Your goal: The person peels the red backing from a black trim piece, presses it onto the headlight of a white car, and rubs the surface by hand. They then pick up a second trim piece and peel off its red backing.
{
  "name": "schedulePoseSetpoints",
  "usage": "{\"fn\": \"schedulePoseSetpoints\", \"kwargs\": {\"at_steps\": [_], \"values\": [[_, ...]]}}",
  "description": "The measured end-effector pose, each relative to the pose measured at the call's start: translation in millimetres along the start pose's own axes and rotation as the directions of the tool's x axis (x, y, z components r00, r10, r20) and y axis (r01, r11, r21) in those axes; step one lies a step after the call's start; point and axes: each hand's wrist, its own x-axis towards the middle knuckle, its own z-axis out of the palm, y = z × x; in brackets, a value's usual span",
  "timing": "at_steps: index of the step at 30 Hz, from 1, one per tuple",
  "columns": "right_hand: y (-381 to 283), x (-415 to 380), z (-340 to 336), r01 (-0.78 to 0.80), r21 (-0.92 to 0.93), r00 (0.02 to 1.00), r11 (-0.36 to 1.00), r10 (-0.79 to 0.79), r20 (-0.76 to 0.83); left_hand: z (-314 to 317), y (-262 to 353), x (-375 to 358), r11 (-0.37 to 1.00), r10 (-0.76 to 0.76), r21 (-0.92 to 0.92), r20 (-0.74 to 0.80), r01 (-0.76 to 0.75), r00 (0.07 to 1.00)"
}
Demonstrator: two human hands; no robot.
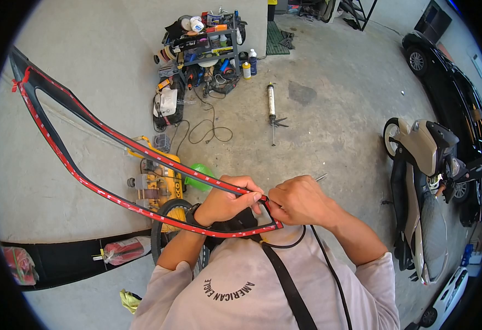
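Observation:
A long, narrow black trim frame with red-backed tape strips along both sides stretches from the upper left to my chest. Its far end is pointed, and a loose bit of red tape sticks out there. My left hand passes through the loop, thumb and fingers closed on the upper strip close to the near end. Beside it, my right hand is curled closed against the near corner of the frame. Its fingertips are partly hidden, so any tape pinched between them cannot be made out.
A caulking gun lies on the concrete floor. A cluttered tool cart, a yellow compressor and a green object stand ahead and left. To the right are a scooter and a black car. Cables trail near the cart.

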Motion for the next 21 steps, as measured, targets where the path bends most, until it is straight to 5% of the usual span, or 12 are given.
{"fn": "schedulePoseSetpoints", "kwargs": {"at_steps": [5, 14, 16, 18, 20, 21], "values": [[-7, -5, -1, 0.004, 0.093, 0.996, 0.996, -0.013, 0.088, 2, -1, -2, 0.998, -0.067, 0.007, -0.048, 0.067, 0.997], [5, -28, -17, 0.103, 0.286, 0.995, 0.953, -0.103, -0.013, -2, -7, -5, 0.997, -0.073, -0.046, -0.101, 0.068, 0.992], [16, -51, -23, 0.122, 0.537, 0.992, 0.835, -0.126, -0.029, -9, -19, -6, 0.991, -0.079, -0.119, -0.192, 0.057, 0.978], [36, -80, -33, 0.015, 0.695, 0.988, 0.719, 0.097, -0.122, -11, -28, -6, 0.985, -0.087, -0.168, -0.225, 0.049, 0.971], [62, -104, -19, -0.176, 0.775, 0.847, 0.607, 0.494, -0.195, -14, -30, -5, 0.975, -0.091, -0.218, -0.242, 0.037, 0.966], [82, -121, -5, -0.173, 0.774, 0.842, 0.609, 0.499, -0.204, -13, -28, -5, 0.962, -0.117, -0.269, -0.272, 0.041, 0.955]]}}
